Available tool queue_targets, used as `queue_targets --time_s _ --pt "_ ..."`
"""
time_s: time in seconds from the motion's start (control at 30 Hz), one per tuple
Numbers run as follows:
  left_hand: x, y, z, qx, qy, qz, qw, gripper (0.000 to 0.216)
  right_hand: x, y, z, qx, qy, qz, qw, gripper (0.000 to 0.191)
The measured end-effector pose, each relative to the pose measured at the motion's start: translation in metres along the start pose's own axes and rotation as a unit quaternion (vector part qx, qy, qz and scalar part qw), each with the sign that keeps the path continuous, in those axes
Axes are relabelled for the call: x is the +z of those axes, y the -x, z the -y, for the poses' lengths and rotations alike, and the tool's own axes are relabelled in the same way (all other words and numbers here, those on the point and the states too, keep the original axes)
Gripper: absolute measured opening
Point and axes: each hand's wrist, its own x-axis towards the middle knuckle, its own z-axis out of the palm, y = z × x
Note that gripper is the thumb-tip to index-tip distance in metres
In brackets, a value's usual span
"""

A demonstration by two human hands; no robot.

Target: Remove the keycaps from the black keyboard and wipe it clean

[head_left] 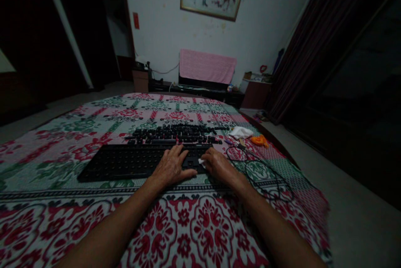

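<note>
A black keyboard (pixel 122 161) with its keycaps off lies across the patterned cloth in front of me. My left hand (pixel 172 163) rests flat on its right-hand part, fingers spread and thumb pointing right. At the right end of the keyboard, my right hand (pixel 217 165) pinches a small white piece, perhaps tissue or cloth (pixel 201 161), against the key area. Just beyond the keyboard, the loose black keycaps (pixel 184 131) are laid out in rows. The part of the keyboard under my hands is hidden.
The keyboard's black cable (pixel 266 176) coils on the right. Near it lie a white crumpled cloth (pixel 241 132) and an orange cloth-like item (pixel 259 140). The patterned cloth (pixel 184 226) covers the table. Farther back stands a screen draped with a pink towel (pixel 206 65).
</note>
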Motion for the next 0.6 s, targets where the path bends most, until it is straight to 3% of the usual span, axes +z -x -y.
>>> queue_targets --time_s 0.13,0.3,0.37,0.5,0.6 --pt "-0.001 0.001 0.0 -0.002 0.001 0.005 1.0 0.077 0.0 -0.001 -0.01 -0.005 -0.046 -0.028 0.999 0.023" --pt "0.002 0.001 0.001 -0.001 0.008 -0.006 1.0 0.076 -0.007 -0.004 -0.026 0.062 -0.081 -0.149 0.984 0.023" --pt "0.003 0.0 0.002 0.002 0.009 -0.01 1.0 0.076 -0.007 -0.005 -0.028 0.051 -0.083 -0.179 0.979 0.021" --pt "0.004 0.0 0.002 0.004 0.005 -0.012 1.0 0.076 0.003 -0.004 -0.019 -0.052 -0.092 -0.144 0.984 0.022" --pt "0.003 0.0 0.002 0.008 -0.002 -0.009 1.0 0.077 0.009 -0.003 -0.009 -0.069 -0.063 -0.101 0.99 0.023"
